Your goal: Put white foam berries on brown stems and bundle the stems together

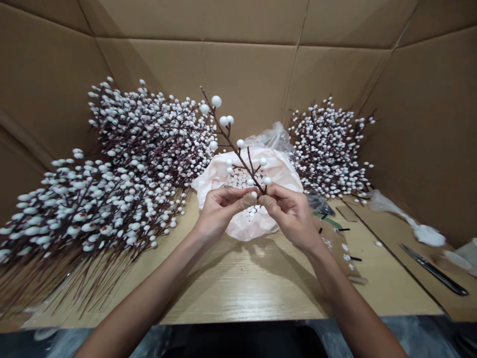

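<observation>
Slantwise, the berried branch points up-left from the right hand.

I see a craft workshop on my feed. Cardboard walls surround heaped white-berried stems, a worktop and a knife.

Left hand and right hand pinched, thumb tips side by side at mid-scene.
The bare left forearm slants in from the near left, and the bare right forearm from the near right, the two converging toward the far side. The left wrist and right wrist look fairly straight. The left thumb points right and the right thumb left; both ends look tan and wrinkled. Each meets its own hand's fingertips in a pinch, while the other fingers curl behind, partly hidden.
</observation>
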The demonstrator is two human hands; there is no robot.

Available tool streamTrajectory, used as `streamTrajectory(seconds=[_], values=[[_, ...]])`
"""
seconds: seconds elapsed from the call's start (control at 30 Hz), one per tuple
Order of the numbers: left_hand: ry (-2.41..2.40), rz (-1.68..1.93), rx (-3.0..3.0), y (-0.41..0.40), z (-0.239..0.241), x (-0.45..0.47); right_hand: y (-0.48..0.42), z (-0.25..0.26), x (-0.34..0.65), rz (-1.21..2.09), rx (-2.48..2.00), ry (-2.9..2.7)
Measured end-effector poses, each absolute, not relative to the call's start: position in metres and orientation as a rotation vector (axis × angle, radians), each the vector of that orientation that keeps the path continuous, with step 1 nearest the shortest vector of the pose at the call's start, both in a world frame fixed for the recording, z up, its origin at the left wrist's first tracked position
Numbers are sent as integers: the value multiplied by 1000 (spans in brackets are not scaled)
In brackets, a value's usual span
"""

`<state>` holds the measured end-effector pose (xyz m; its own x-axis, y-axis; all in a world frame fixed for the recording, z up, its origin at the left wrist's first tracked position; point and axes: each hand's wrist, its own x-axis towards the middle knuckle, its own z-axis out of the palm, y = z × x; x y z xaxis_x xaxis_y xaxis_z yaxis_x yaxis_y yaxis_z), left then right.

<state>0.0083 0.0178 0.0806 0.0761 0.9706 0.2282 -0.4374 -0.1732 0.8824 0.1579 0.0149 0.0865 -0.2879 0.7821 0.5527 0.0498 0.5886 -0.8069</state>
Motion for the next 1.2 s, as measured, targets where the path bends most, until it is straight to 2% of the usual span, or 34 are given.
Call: streamTrajectory(seconds=[0.4, 0.67, 0.93, 1.2], values=[[665, 1416, 1026, 18, 83, 6, 17, 86, 158, 910, -656, -1696], [597, 1271, 915, 17, 93, -4, 24, 91, 163, 1135, -597, -1552], [713, 1012, 1359, 21, 78, 3, 32, 93, 163, 1279, -592, -1168], [835, 1076, 1633, 23, 71, 8, 33, 92, 145, 1300, -668, -1129]])
